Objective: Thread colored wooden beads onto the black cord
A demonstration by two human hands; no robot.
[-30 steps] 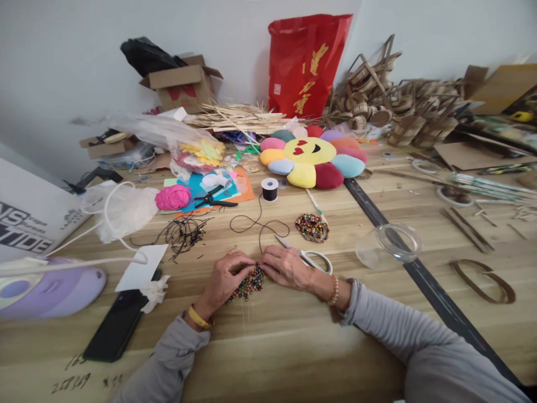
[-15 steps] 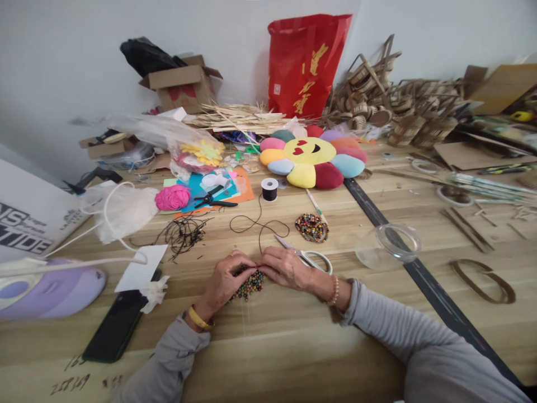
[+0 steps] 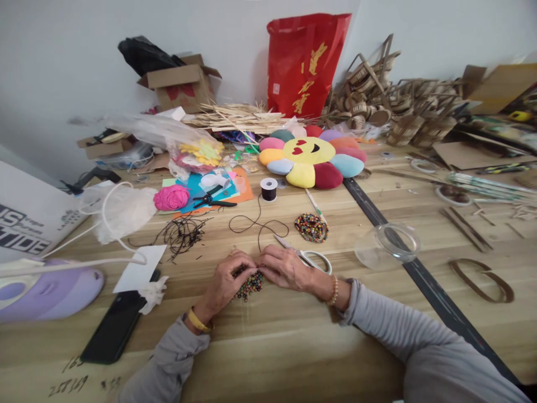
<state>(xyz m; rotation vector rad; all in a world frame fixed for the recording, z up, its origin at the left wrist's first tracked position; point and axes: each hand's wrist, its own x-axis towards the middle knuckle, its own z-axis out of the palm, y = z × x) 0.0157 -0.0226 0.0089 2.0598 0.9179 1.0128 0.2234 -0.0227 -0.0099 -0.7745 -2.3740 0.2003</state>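
Observation:
My left hand [image 3: 227,280] is closed in a pinch above a small heap of multicoloured beads [image 3: 250,288]. Its thumb and forefinger meet the fingertips of my right hand [image 3: 287,268], and what lies between the left fingers is too small to make out. A thin black cord [image 3: 273,225] runs from a spool [image 3: 269,190] down to my right fingers, which are pinched on it. Close beside the right hand lie scissors [image 3: 315,259] with pale handles, partly hidden by that hand. Coiled strings of beads [image 3: 311,228] rest beyond the scissors.
Left of my hands are cut black cords [image 3: 181,235], a phone [image 3: 113,327] and a purple device [image 3: 62,291]. A flower cushion [image 3: 312,159] and red bag [image 3: 308,64] stand at the back. A clear round container [image 3: 388,246] sits to the right.
Both hands keep almost the same pinched pose over the beads, with only a slight shift at the fingertips. The whole view has moved a little.

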